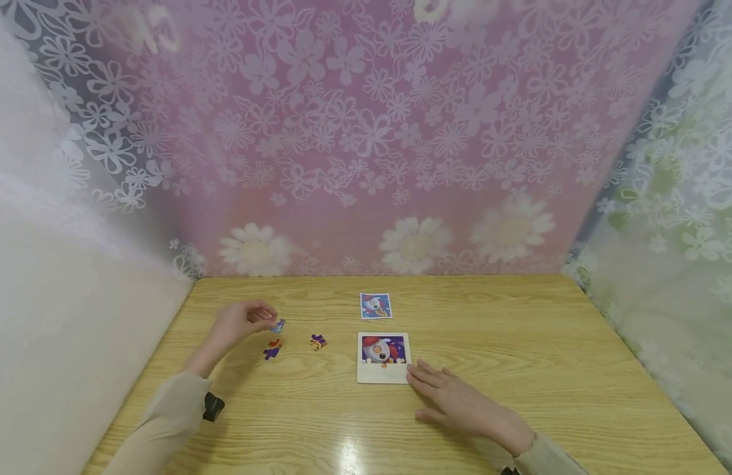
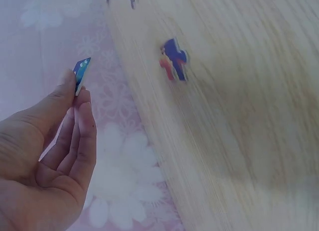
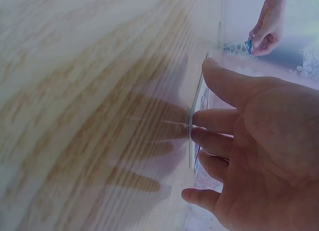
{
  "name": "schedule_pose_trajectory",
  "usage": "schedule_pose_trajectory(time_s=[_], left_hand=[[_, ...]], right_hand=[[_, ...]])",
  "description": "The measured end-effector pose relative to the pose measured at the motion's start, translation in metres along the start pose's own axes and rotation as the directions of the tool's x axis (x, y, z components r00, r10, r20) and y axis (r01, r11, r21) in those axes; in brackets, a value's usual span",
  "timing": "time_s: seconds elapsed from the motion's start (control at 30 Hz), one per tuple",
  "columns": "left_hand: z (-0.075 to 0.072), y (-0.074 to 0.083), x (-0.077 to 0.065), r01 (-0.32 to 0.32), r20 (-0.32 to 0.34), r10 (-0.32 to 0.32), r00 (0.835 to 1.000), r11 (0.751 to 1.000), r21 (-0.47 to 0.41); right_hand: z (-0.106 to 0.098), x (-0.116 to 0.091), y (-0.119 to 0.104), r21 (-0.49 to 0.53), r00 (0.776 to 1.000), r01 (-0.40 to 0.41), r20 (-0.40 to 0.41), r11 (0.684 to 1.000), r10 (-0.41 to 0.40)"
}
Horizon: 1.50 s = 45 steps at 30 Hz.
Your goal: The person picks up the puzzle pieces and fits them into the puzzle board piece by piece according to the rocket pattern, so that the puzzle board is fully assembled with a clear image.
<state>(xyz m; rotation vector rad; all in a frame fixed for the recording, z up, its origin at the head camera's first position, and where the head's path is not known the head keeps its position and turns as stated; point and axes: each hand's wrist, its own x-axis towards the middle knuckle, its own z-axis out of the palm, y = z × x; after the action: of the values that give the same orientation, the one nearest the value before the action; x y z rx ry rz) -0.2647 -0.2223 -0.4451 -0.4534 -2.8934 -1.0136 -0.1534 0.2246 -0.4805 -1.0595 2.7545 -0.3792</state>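
Note:
A small blue jigsaw piece (image 1: 278,326) is pinched between the thumb and fingers of my left hand (image 1: 235,325), above the left part of the table. The left wrist view shows this piece (image 2: 82,74) held near its edge. Just below that hand lies a purple and orange jigsaw piece (image 1: 272,350); another piece (image 1: 318,342) lies farther right. My right hand (image 1: 461,402), fingers extended, touches the right edge of a white-framed puzzle board (image 1: 383,375). The board's upper part shows a white dog with red ears on purple; its lower part is bare white.
A small picture card (image 1: 375,306) with a similar dog lies behind the board. The wooden table (image 1: 520,330) meets a pink flowered curtain (image 1: 342,165) at its back, with pale sheets hanging at both sides.

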Motion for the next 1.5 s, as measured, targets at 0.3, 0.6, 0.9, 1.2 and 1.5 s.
schedule_pose_trajectory(time_s=[0.3, 0.6, 0.9, 1.2, 1.5], left_hand=[[0.013, 0.019, 0.013, -0.020, 0.089, 0.033, 0.996, 0.990, -0.141], [0.034, 0.044, 0.028, -0.089, 0.133, 0.109, 0.985, 0.985, -0.147], [0.064, 0.066, 0.037, -0.128, 0.168, 0.172, 0.971, 0.962, -0.243], [0.102, 0.087, 0.041, -0.111, 0.258, 0.190, 0.947, 0.950, -0.293], [0.132, 0.098, 0.039, -0.131, 0.309, 0.214, 0.927, 0.954, -0.269]], right_hand=[[-0.001, 0.000, 0.000, 0.015, 1.000, -0.008, 0.018, 1.000, 0.008], [-0.001, 0.000, -0.001, 0.012, 1.000, -0.009, 0.014, 1.000, 0.009], [0.002, 0.000, 0.001, 0.006, 1.000, -0.019, 0.022, 1.000, 0.019], [0.001, 0.001, 0.001, 0.004, 0.999, -0.030, 0.027, 1.000, 0.030], [0.001, 0.001, 0.001, 0.005, 1.000, -0.022, 0.018, 1.000, 0.022]])
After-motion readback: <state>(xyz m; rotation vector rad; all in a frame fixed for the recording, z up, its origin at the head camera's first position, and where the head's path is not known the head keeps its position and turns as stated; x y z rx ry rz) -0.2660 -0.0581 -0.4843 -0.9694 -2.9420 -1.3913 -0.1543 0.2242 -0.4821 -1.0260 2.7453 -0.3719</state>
